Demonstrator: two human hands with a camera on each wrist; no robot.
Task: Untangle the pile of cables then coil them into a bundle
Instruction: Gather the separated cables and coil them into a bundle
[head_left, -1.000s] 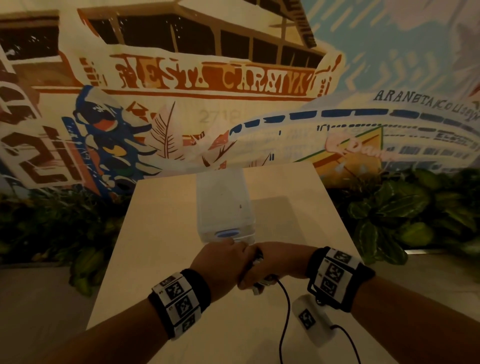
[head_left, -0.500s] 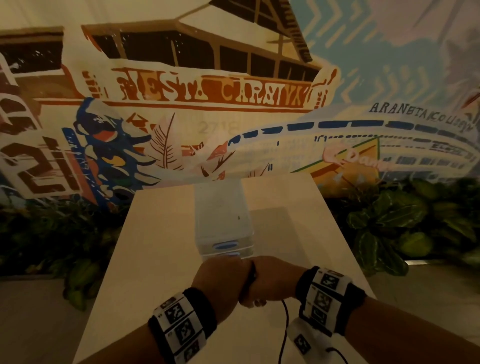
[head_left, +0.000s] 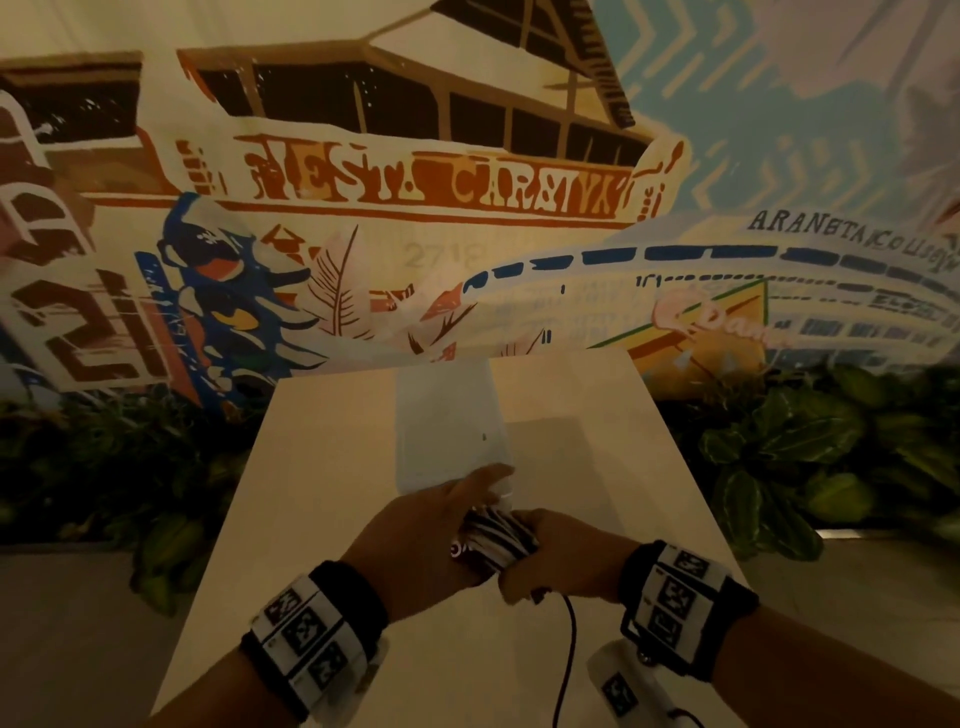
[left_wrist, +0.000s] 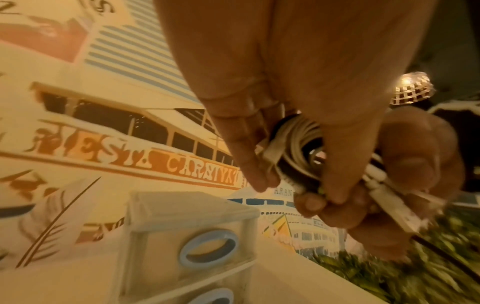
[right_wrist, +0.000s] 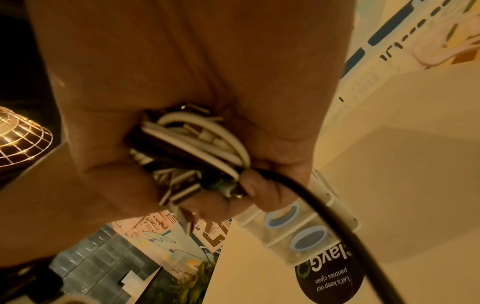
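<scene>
Site: I am looking down on a pale table (head_left: 322, 467) set before a painted mural (head_left: 415, 187), with green plants (head_left: 779, 447) flanking it.

Item 1, nearest: a black cable (head_left: 570, 639) is trailing off the near edge from under my right hand (head_left: 561, 564). This tail is not yet wound in.

Item 2: the bundle (head_left: 493, 538), mixed black and white cables, is sitting in the air between both hands, just above the table. In the right wrist view I am seeing several white loops (right_wrist: 207, 139) lying alongside dark ones, with plug ends (right_wrist: 182, 185) tucked among them. Coils are looking orderly; I am judging the untangling done and the coiling mostly done.

Item 3: the right hand's fingers are curling round the bundle, with the black cable running out past one fingertip.

Item 4: my left hand (head_left: 415, 545) is pinching the bundle's other side between thumb (left_wrist: 335, 164) and a finger below; its remaining fingers (left_wrist: 249, 156) are reaching forward, loosely together.

Item 5, farther: a clear drawer box (head_left: 447, 426) with blue ring pulls (left_wrist: 209, 247) is standing just beyond the hands, shut as far as I can tell.

Outstanding: winding the loose tail, securing the bundle, setting it down.
</scene>
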